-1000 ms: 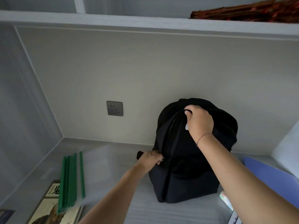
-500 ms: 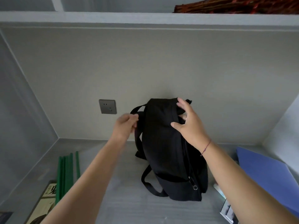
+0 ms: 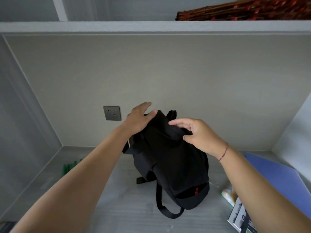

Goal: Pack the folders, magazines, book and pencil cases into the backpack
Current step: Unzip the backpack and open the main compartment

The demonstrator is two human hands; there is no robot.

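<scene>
Nearest, at right, a photo-covered magazine (image 3: 239, 217) lay beside a blue plastic folder (image 3: 276, 175); no writing was legible. Mid-desk stood the black fabric backpack (image 3: 171, 158), the left hand (image 3: 139, 120) spread flat on its top, the right hand (image 3: 196, 133) loosely open against it. Behind, a grey wall socket (image 3: 112, 113).

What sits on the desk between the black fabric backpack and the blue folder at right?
Head view: the right forearm crosses there; beneath it, an iridescent item.
</scene>
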